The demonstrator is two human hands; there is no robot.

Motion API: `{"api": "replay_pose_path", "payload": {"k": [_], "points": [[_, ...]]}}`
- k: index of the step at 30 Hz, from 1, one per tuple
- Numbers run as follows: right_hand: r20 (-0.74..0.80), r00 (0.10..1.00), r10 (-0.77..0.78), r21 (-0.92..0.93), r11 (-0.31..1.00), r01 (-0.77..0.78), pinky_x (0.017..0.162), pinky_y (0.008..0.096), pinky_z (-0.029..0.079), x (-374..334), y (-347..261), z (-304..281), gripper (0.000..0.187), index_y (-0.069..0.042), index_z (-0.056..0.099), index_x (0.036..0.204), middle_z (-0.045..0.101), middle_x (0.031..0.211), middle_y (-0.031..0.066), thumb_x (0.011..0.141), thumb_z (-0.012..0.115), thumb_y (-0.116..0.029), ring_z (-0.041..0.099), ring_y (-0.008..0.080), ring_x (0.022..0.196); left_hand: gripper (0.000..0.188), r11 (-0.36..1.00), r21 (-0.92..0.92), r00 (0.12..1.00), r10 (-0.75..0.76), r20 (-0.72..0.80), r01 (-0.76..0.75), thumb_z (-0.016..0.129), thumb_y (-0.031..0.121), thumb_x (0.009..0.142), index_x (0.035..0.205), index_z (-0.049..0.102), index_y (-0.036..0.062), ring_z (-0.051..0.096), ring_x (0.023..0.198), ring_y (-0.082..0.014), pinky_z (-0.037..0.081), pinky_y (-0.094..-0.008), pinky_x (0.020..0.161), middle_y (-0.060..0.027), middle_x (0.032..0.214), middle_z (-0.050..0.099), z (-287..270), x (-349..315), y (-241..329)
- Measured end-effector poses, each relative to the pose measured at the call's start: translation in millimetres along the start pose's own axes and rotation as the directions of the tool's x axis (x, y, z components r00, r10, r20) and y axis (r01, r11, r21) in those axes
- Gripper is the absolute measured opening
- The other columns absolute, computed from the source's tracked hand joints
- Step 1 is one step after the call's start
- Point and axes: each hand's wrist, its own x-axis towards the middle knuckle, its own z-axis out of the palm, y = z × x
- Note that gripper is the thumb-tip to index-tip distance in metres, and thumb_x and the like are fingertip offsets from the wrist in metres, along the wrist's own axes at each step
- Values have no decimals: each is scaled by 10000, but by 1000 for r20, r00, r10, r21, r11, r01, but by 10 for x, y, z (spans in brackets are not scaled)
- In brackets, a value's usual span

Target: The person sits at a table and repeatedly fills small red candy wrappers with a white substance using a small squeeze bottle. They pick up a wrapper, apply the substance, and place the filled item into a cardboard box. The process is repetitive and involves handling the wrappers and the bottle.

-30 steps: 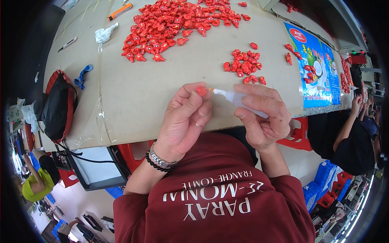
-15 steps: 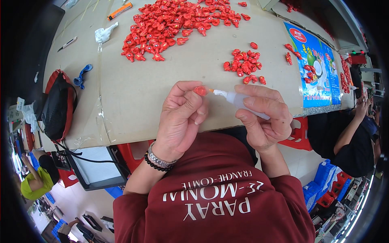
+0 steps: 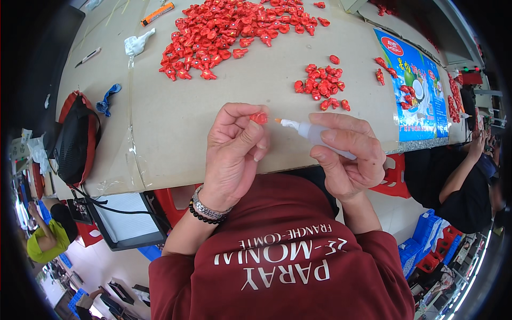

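Observation:
Between the thumb and fingers of my left hand [image 3: 234, 146] is a small red plastic piece [image 3: 259, 118], held up over the near part of the table. My right hand [image 3: 349, 152] is wrapped round a whitish squeeze bottle [image 3: 314, 133] with a white-wrapped neck and a thin orange tip [image 3: 278, 120]. The tip points left at the red piece, a small gap apart from it. Beyond my hands lies a small cluster of similar red pieces [image 3: 322, 82], and a large heap of them [image 3: 213, 34] spreads farther back.
On the table's left are a black and red pouch [image 3: 77, 138], a blue strip [image 3: 109, 100], a pen [image 3: 88, 57], crumpled white tissue [image 3: 140, 42] and an orange tube [image 3: 158, 14]. A blue printed sheet [image 3: 421, 106] with red pieces lies right. Another person [image 3: 453, 176] sits at the far right.
My left hand has drawn slightly left with the red piece, away from the bottle's tip, and the piece has turned a little. My right hand has barely moved.

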Motion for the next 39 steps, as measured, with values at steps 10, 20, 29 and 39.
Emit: {"api": "replay_pose_path", "payload": {"k": [10,20,29,39], "points": [[81,995,49,1,999,-50,649,274,516,-30,-39,-41,261,-20,565,972,655,973,230,800,744,-98,668,241,831,178,998,27,998,53,27,-54,600,38,904,1069,537,57,492,624,-64,372,-220,534,-36,1005,635,-25,6,-11],[-185,893,410,419,855,-306,560,242,475,53,40,-81,327,-23,477,1017,608,1033,218,785,708,-30,620,194,698,182,996,-83,999,-32,38,35,605,134,917,1085,573,70,460,643,-88,370,-199,495,-72,1052,611,-78,21,7],[-60,608,791,486,556,-675,616,274,513,202,203,-234,384,30,543,1091,587,718,52,741,701,45,634,169,643,215,970,-199,990,-137,21,139,571,209,945,1099,574,58,456,626,-78,360,-195,479,-41,959,625,-82,-54,9],[203,908,366,-648,746,-156,528,358,479,393,393,-11,99,-33,622,756,582,782,68,718,706,-70,626,223,666,226,979,-162,991,-118,56,125,572,195,943,1119,574,54,470,635,-80,352,-194,482,-44,967,625,-165,-147,26]]}}
